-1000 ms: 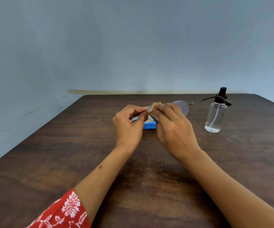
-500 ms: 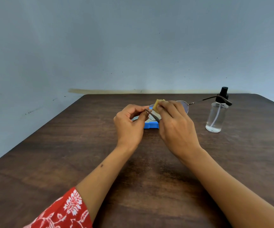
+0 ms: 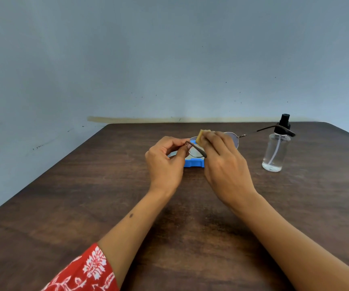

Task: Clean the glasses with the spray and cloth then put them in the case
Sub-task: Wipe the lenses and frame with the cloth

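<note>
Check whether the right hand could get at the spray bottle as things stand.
Probably yes for the path: the spray bottle stands upright just right of the right hand, with bare table between them. But that hand's grip is busy with the yellow cloth, and the glasses' temple crosses the nozzle.

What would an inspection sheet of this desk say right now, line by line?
Surface: dark brown wooden table, set against a wall.
Job's things: wire-framed glasses held up above the table; yellow cloth pressed to one lens; blue case on the table, mostly hidden behind the hands; clear spray bottle with a black nozzle, upright, to the right, a little liquid at the bottom.
Clutter: nothing seen.
Grippers: left hand pinches the frame near one hinge; right hand pinches the cloth on the lens.
Cables: nothing seen.
Surroundings: pale blue wall with small dark specks; red patterned sleeve on the left arm.
</note>
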`<control>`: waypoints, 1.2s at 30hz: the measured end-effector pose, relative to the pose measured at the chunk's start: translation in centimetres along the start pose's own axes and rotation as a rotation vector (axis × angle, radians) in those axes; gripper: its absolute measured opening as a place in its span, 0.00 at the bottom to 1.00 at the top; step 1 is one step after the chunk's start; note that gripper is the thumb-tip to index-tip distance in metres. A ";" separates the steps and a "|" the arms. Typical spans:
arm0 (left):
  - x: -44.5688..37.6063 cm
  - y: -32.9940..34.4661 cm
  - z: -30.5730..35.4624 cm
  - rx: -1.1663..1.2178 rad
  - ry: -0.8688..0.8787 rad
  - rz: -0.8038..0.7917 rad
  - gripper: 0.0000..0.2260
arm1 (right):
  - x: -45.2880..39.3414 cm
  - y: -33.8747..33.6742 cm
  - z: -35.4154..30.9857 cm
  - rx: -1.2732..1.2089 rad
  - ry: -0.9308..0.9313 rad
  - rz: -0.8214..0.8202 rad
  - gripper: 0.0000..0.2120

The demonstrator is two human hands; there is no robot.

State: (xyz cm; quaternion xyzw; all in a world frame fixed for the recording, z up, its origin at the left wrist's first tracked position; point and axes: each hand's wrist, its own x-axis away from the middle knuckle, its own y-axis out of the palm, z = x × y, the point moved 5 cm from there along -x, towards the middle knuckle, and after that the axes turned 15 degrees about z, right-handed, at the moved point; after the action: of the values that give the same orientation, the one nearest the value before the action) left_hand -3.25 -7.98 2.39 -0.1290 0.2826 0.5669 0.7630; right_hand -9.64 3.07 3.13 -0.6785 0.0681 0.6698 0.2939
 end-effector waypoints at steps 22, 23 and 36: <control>-0.4 -0.5 0.1 -0.019 0.061 0.026 0.14 | 0.4 -0.3 -1.1 -0.088 -0.097 0.036 0.12; -0.3 -0.4 0.4 -0.035 0.084 0.012 0.14 | 0.3 -0.2 -0.6 -0.043 -0.078 0.046 0.13; -0.3 -0.4 0.5 -0.049 0.090 0.019 0.14 | 0.2 -0.1 -0.9 -0.076 -0.042 0.054 0.11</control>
State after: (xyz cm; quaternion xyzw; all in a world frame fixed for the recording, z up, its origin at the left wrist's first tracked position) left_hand -2.78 -8.13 2.94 -0.1702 0.3039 0.5743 0.7409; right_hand -8.75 2.81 2.89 -0.6729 0.0551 0.6936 0.2511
